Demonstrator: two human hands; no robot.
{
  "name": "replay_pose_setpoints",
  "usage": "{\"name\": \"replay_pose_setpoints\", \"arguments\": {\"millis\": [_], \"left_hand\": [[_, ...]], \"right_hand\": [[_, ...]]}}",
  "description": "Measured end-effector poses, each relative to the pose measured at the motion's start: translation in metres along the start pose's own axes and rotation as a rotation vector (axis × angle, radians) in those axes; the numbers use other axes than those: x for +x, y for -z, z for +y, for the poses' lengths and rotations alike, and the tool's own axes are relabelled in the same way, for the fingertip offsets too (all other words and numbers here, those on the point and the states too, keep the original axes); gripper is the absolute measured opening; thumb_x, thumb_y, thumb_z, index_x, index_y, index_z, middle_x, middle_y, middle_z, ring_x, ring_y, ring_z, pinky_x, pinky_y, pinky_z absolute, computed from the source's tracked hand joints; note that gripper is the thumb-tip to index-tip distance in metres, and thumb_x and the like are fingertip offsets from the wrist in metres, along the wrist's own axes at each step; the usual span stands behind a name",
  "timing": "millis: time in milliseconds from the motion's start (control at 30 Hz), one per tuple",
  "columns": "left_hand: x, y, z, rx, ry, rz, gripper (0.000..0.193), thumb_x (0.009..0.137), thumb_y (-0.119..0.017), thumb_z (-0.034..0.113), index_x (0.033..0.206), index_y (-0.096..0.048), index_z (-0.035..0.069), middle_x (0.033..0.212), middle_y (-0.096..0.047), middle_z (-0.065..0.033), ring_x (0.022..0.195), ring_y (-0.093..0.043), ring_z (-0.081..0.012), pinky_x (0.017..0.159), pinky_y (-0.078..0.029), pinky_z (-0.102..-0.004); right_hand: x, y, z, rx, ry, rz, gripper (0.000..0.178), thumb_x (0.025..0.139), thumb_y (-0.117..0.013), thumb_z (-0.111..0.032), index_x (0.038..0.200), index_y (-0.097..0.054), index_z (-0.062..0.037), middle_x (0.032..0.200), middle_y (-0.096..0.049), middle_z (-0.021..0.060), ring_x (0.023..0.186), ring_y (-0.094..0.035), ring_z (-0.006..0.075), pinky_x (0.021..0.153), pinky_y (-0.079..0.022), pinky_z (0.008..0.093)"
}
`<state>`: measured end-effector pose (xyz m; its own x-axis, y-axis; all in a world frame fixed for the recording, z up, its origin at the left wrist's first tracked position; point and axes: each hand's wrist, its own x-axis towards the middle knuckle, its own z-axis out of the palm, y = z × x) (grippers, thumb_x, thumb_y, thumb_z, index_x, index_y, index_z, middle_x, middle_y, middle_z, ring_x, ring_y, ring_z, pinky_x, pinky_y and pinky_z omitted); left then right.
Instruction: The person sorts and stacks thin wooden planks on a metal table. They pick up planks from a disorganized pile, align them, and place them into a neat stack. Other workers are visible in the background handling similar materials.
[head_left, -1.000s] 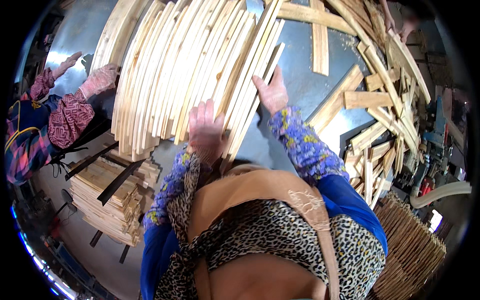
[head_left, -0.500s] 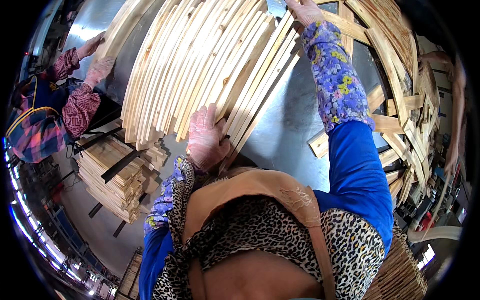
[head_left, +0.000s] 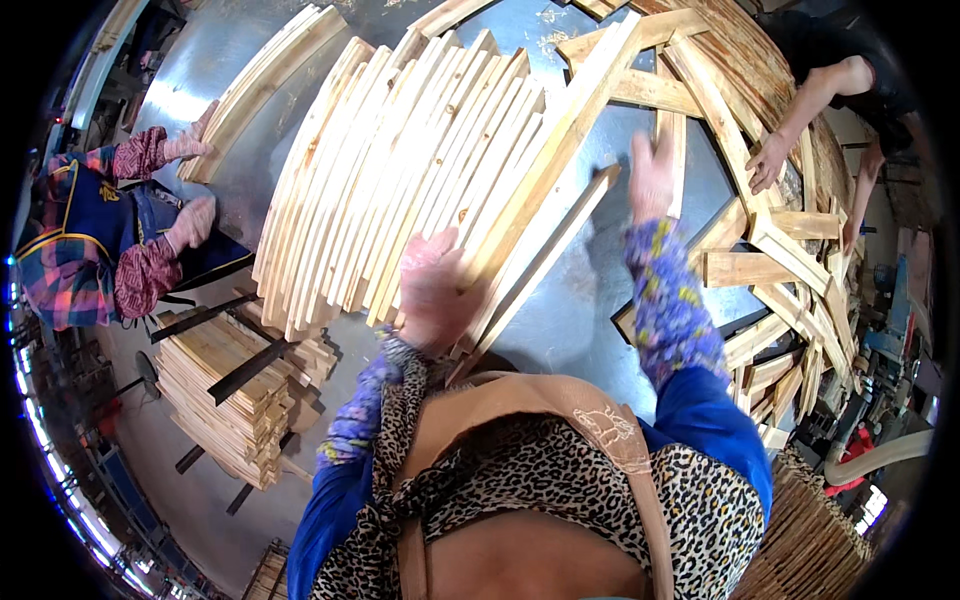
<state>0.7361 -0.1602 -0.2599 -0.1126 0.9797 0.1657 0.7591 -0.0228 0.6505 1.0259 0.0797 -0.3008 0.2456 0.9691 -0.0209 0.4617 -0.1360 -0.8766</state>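
Rows of pale wooden boards stand on edge, packed side by side on the metal table. My left hand, in a pinkish glove and blurred by motion, is closed around the near end of one longer wooden board. This board slants away to the far right, over the right side of the row. A thinner wooden strip lies to its right on the table. My right hand, also blurred, is apart from that board, its fingers spread and nothing in them.
Loose boards lie crisscrossed at the right, where a co-worker's bare hand reaches in. At the left, another person's gloved hands are near a few boards. Below the table's left edge sits a stack of boards.
My right hand has come back toward me, off the boards' far end. A longer board is now in my left hand, angled right. The left co-worker's hands have separated; a hand has appeared at the right.
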Motion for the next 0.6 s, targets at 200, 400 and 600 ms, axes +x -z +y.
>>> {"name": "replay_pose_setpoints", "arguments": {"millis": [200, 400, 600], "left_hand": [[0.003, 0.081, -0.089, -0.366, 0.406, -0.109, 0.075, 0.100, -0.078, 0.035, 0.160, -0.051, -0.002, 0.144, -0.070, -0.0218, 0.130, -0.069, -0.0306, 0.113, -0.054, -0.0367], [-0.006, 0.139, -0.239, -0.352, 0.556, -0.161, 0.066, 0.103, -0.068, 0.032, 0.155, -0.056, -0.008, 0.150, -0.067, -0.0235, 0.137, -0.064, -0.0273, 0.118, -0.046, -0.0372], [0.009, 0.137, -0.196, 0.376, 0.240, 0.062, 0.046, 0.096, -0.073, 0.027, 0.134, -0.073, 0.002, 0.119, -0.075, -0.0228, 0.112, -0.070, -0.0432, 0.104, -0.054, -0.0472]], "right_hand": [[-0.150, -0.070, 0.022, 0.743, -0.577, -0.114, 0.068, 0.110, -0.060, -0.054, 0.150, -0.061, 0.0010, 0.136, -0.069, 0.0154, 0.125, -0.064, 0.0260, 0.112, -0.050, 0.0407], [-0.103, -0.102, 0.030, -0.026, -0.087, -0.103, 0.063, 0.100, -0.072, -0.038, 0.146, -0.064, 0.0034, 0.138, -0.066, 0.0300, 0.134, -0.062, 0.0434, 0.118, -0.046, 0.0486], [0.074, -0.145, -0.052, -0.541, 0.328, -0.239, 0.072, 0.099, -0.072, -0.049, 0.155, -0.055, -0.0075, 0.131, -0.074, 0.0182, 0.123, -0.068, 0.0369, 0.107, -0.052, 0.0541]]}}
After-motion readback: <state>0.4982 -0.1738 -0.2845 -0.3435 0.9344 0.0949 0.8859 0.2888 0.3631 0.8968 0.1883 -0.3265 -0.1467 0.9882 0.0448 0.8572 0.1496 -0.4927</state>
